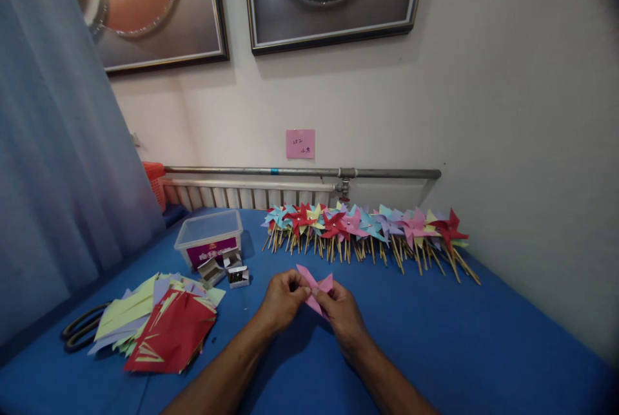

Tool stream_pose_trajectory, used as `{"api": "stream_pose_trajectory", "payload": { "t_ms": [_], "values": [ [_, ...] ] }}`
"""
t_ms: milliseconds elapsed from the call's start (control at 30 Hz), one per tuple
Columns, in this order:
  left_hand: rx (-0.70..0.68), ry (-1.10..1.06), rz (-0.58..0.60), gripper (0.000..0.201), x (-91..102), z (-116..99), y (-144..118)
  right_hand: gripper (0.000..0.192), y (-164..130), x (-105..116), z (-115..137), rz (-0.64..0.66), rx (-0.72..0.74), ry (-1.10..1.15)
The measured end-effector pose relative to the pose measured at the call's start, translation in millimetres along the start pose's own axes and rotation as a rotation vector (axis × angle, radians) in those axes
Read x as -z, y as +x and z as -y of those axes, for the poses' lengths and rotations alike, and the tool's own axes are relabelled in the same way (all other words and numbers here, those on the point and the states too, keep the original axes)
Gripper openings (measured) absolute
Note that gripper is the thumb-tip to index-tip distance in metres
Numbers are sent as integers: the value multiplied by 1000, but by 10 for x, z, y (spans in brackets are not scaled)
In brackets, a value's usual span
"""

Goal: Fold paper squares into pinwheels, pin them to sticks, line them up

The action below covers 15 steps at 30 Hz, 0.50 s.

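Observation:
Both my hands hold one pink paper piece (314,289) above the blue table (435,331), its corners partly folded toward the middle. My left hand (283,299) pinches its left side. My right hand (341,312) grips its right side, with the fingers closed over the lower corner. A stack of cut paper squares (162,328) in red, yellow and lilac lies to the left of my left forearm. A row of finished paper pinwheels on wooden sticks (367,228) lies along the wall beyond my hands.
A clear plastic box (210,238) with a lid stands at the back left, with small open cardboard boxes (227,270) in front of it. Scissors (82,328) lie at the far left beside the paper stack. A curtain (53,164) hangs on the left, a radiator (251,193) behind.

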<state>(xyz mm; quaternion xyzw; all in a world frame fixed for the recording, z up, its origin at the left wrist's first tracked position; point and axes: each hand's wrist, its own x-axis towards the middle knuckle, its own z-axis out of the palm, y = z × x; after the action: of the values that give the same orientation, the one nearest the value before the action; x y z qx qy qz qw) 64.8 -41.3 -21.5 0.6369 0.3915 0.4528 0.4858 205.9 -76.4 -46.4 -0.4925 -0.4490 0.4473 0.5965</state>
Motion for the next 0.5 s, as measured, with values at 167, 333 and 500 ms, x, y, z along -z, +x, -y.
{"api": "stream_pose_trajectory", "payload": {
  "t_ms": [167, 333, 500],
  "values": [
    [2, 16, 2, 10, 10, -1, -6, 36, 4, 0, -20, -10, -13, 26],
    [-4, 10, -8, 10, 9, 2, -6, 37, -9, 12, -13, -9, 6, -18],
    [-6, 4, -21, 9, 4, 4, 3, 35, -12, -2, 10, 0, -14, 15]
  ]
}}
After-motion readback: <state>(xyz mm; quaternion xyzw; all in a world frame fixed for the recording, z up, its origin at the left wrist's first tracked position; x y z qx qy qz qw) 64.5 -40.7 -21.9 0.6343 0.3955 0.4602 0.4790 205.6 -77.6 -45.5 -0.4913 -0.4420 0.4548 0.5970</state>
